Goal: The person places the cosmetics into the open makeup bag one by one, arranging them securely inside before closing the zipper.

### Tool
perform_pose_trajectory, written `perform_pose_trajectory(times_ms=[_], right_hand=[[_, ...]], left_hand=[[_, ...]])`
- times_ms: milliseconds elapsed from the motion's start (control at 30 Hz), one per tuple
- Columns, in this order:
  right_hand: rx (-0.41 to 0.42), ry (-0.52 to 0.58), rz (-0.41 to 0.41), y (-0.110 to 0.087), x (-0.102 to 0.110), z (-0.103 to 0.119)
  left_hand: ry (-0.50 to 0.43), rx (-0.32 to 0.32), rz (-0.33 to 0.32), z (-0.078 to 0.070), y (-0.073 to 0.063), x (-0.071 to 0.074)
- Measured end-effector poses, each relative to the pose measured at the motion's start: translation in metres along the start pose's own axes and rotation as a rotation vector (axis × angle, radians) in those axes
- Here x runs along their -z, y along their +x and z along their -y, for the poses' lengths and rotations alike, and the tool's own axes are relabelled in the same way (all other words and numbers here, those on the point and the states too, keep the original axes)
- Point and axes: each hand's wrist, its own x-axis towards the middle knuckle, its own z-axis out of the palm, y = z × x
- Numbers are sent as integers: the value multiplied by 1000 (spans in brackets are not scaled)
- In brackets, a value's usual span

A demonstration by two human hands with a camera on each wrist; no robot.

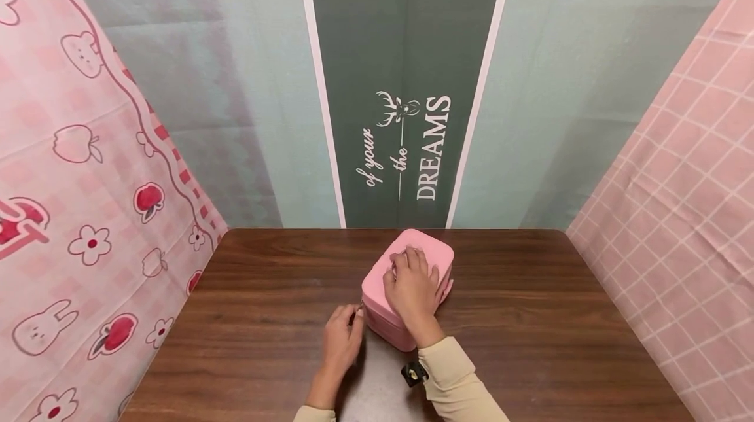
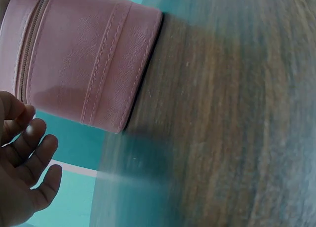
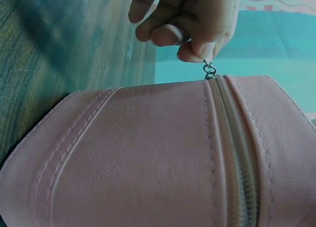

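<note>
A pink zippered case (image 1: 379, 281) with stitched sides stands on the wooden table, turned at an angle. My right hand (image 1: 413, 288) rests on its lid, fingers spread and slightly bent over the top. At the near left corner, my left hand (image 1: 343, 337) pinches the small metal zipper pull (image 3: 209, 69) between thumb and index finger. The right wrist view shows the pull's chain links at the end of the zipper (image 3: 239, 153), just below those fingertips. In the left wrist view the zipper teeth (image 2: 25, 59) run along the case side; the remaining left fingers hang loosely curled.
The brown wooden table (image 1: 265, 278) extends around the case on both sides. A green curtain with lettering (image 1: 412, 49) hangs behind it. Pink patterned cloths hang at the left (image 1: 88, 180) and right (image 1: 677, 180). A black strap device (image 1: 414, 374) sits at the right wrist.
</note>
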Motion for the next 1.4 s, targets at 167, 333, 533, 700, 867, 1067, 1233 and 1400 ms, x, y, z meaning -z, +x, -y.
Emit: perform_pose_trajectory(times_ms=[167,333,533,700,867,1067,1233,1400], right_hand=[[25,-6,-10,1,2,2],[154,-24,107,6,16,-6],[579,82,206,31,20,-43],[677,101,230,42,3,-66],[670,147,209,41,-4,-69],[643,139,170,38,-3,-67],[522,135,133,31,0,-65],[395,107,62,21,2,-55]], left_hand=[[-13,46,-18,0,0,1],[-41,80,-62,2,-1,-1],[-94,46,-101,7,-4,-2],[-107,37,-89,9,-4,-2],[-111,38,-78,9,-4,-1],[-99,44,-61,9,-5,0],[-93,3,-37,7,-1,-1],[-97,10,-48,6,3,-3]])
